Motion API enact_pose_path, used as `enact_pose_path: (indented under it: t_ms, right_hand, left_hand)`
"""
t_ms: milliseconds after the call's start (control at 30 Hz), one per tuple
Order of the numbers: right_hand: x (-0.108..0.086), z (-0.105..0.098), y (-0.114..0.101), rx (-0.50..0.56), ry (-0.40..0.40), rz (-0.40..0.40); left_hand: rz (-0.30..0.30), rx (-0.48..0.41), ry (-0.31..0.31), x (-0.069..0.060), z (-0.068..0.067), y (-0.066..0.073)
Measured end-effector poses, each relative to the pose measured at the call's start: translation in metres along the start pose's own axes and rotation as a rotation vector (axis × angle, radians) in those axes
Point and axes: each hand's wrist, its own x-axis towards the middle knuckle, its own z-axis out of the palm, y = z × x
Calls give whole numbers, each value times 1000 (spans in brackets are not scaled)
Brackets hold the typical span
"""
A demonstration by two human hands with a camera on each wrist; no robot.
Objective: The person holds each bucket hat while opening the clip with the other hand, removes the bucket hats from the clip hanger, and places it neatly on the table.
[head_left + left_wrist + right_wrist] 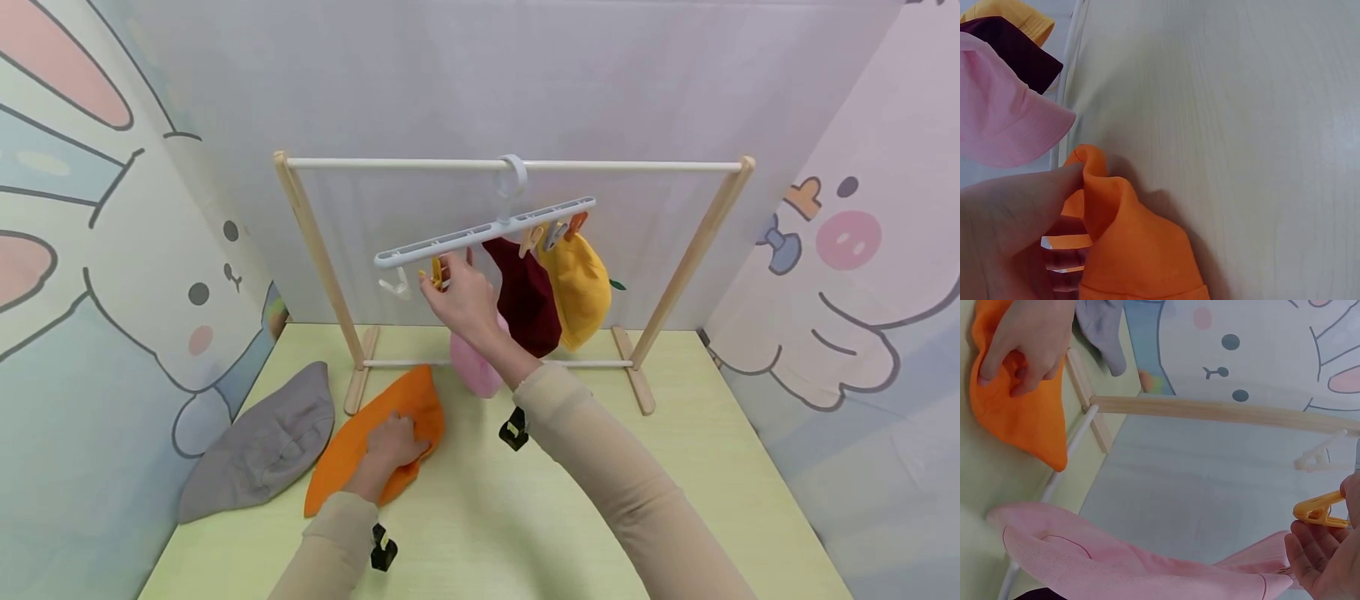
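Note:
My left hand (393,442) pinches a fold of the orange bucket hat (408,400) on the table; the left wrist view shows the thumb (1066,181) over the cloth. Up at the grey-white clip hanger (442,243), my right hand (468,296) holds a yellow clip (1319,509) between thumb and fingers. A white clip (395,285) hangs at the hanger's left end. Behind my right wrist hangs a pink cap (476,371), partly hidden. A dark red hat (528,300) and a yellow hat (581,287) hang to its right.
The hanger's ring is on the white rail (397,164) of a wooden-legged rack (690,258). Beige (530,240), grey (555,234) and orange (576,225) clips line the hanger's right half. A grey bucket hat (262,450) lies at the table's left. Printed cloth walls surround the table.

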Motion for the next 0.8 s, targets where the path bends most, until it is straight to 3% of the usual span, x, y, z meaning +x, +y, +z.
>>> enact_pose_path:
  t_ms: [800]
  right_hand:
    - [2, -1, -1, -15, -2, -20]
  left_hand:
    - [30, 50, -30, 3, 8, -1]
